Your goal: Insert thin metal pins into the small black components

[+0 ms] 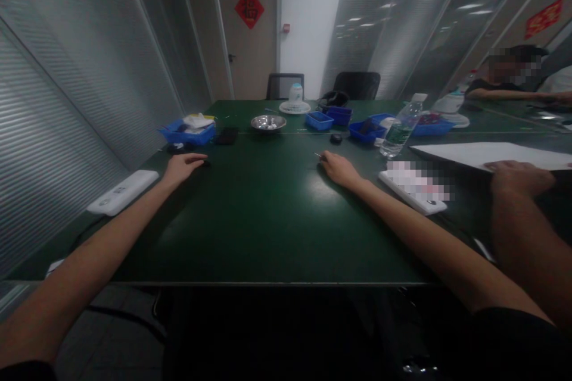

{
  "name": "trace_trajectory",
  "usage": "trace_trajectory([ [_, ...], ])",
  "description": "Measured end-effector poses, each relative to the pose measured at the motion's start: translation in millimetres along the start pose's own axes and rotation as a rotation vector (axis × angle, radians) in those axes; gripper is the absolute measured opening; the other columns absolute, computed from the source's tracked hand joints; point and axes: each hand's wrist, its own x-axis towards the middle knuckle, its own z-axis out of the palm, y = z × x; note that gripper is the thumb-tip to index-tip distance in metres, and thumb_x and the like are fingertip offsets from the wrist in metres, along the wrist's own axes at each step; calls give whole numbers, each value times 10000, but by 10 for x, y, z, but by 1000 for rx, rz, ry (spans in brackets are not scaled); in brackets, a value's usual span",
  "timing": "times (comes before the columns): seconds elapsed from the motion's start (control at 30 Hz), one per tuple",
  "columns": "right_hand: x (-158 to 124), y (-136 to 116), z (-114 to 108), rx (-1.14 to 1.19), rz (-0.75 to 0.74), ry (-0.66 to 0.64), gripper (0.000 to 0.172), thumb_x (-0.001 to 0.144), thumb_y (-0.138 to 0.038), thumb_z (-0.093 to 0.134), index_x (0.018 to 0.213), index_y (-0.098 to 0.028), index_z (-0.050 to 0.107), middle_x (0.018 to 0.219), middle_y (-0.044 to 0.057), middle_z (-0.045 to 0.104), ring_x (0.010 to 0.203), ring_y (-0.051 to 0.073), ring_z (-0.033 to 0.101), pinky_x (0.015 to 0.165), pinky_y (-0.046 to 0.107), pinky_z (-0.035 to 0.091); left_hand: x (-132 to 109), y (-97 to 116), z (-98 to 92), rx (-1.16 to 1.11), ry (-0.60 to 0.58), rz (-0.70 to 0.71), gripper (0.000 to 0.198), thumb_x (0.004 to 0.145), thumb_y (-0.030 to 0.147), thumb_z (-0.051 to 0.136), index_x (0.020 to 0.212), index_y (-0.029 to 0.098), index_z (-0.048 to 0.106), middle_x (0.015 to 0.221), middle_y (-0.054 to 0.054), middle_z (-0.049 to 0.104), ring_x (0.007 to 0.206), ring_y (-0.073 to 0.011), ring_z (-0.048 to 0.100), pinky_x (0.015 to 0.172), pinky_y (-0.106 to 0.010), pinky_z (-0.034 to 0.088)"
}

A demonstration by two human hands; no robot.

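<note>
On the left side of the green table, my left hand rests with its fingers stretched out. A small dark object lies at its fingertips; whether they touch it, I cannot tell. Across from it, my right hand is closed, with a thin, pale, stick-like piece poking out from its fingertips toward the left. Most of that piece is hidden by the fingers. Farther back, between the two hands, stands a shiny metal bowl with small pale things in it.
Blue trays stand at the back left and blue bins at the back right. A water bottle and white power strip lie right of my right hand. Another person's hand is at a white sheet.
</note>
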Motion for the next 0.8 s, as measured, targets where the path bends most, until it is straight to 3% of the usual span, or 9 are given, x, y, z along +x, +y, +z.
trace_trajectory([
  [0.27, 7, 20, 30, -26, -3, 30, 256, 1070, -332, 438, 1234, -185, 569, 1219, 161, 703, 1032, 283, 664, 882, 348, 474, 106, -177, 1, -66, -66, 68, 391, 810, 410, 732, 1144, 219, 803, 1237, -80, 760, 1196, -289, 669, 1104, -387, 449],
  [0.43, 3, 6, 15, -17, 2, 19, 251, 1068, -323, 449, 1241, -187, 568, 1237, 158, 702, 1070, 284, 661, 901, 347, 475, 108, -148, 4, -92, -98, 55, 443, 794, 463, 748, 1162, 220, 793, 1262, -83, 750, 1230, -298, 651, 1132, -402, 427],
  [0.63, -16, -12, -21, -13, -11, 32, 270, 1072, -325, 447, 1260, -187, 584, 1240, 154, 704, 1073, 278, 664, 905, 347, 478, 126, -164, -6, -120, -141, 51, 492, 757, 490, 779, 1163, 211, 788, 1256, -96, 750, 1190, -302, 673, 1101, -407, 459],
  [0.8, -116, -141, -100, -74, -46, 106, 404, 1089, -418, 418, 1431, -241, 542, 1309, 128, 681, 1052, 281, 679, 869, 360, 496, 89, -71, 19, -39, -177, 81, 464, 756, 521, 783, 1113, 225, 804, 1181, -85, 770, 1116, -307, 690, 1034, -407, 494],
])
